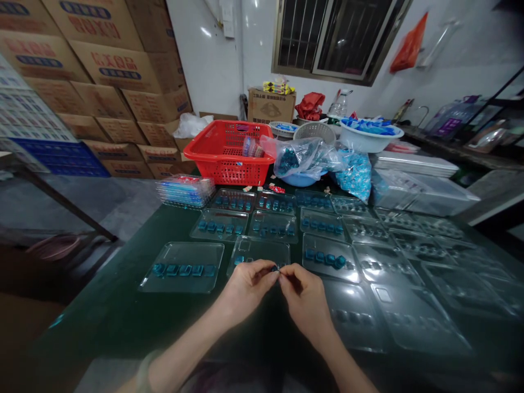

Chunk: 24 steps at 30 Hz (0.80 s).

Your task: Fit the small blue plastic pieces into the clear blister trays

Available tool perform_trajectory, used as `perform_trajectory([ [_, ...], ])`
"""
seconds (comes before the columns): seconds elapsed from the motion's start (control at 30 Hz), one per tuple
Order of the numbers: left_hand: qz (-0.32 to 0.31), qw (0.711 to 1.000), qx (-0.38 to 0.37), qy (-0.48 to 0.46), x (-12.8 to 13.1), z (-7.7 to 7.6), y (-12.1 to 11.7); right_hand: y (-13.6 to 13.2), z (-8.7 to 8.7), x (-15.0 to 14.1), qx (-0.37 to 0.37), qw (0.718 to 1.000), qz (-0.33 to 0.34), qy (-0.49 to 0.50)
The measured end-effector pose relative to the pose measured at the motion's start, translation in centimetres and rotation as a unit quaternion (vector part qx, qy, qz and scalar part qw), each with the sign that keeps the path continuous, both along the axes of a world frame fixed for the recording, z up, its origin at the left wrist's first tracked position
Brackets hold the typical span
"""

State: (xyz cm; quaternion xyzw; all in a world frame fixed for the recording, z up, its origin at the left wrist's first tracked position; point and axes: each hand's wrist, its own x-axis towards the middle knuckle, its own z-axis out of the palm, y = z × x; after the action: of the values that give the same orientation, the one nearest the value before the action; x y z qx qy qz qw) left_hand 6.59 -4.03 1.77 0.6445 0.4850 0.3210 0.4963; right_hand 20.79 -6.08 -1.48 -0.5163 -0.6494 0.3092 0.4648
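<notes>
My left hand (251, 284) and my right hand (303, 295) meet fingertip to fingertip over the green table. Pinched between them is a small dark teal piece (274, 268), mostly hidden by the fingers. Just behind the hands lies a clear plastic tray (266, 248) with a teal cube (239, 261) at its left; my fingers cover part of its row. On the left, another clear tray (180, 251) holds a row of teal cubes (185, 270). To the right, a tray (327, 243) bears several more.
Clear trays without teal pieces (413, 305) spread over the right side. At the back stand a red basket (229, 164), a bag of teal pieces (305, 155), a bag of blue wrapped bits (355, 177) and a white basin (364, 139). Cardboard boxes (118, 65) are stacked at left.
</notes>
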Motion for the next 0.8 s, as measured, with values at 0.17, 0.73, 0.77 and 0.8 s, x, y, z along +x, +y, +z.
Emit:
perform_trajectory([
  [0.17,-0.047,0.999,-0.005,-0.024,-0.3,-0.2,-0.1,0.1,-0.5,0.4,-0.146,0.973,0.049,0.173],
  [0.73,-0.04,0.986,0.136,0.09,0.2,-0.2,-0.3,-0.9,-0.4,-0.8,0.019,0.998,-0.045,-0.036],
  [0.77,-0.039,0.986,0.138,0.082,0.2,-0.2,-0.3,-0.9,-0.3,-0.7,0.02,0.998,-0.047,-0.038],
  [0.8,-0.039,0.986,0.141,0.076,0.2,-0.1,-0.3,-0.8,-0.2,-0.7,0.024,0.998,-0.048,-0.041],
])
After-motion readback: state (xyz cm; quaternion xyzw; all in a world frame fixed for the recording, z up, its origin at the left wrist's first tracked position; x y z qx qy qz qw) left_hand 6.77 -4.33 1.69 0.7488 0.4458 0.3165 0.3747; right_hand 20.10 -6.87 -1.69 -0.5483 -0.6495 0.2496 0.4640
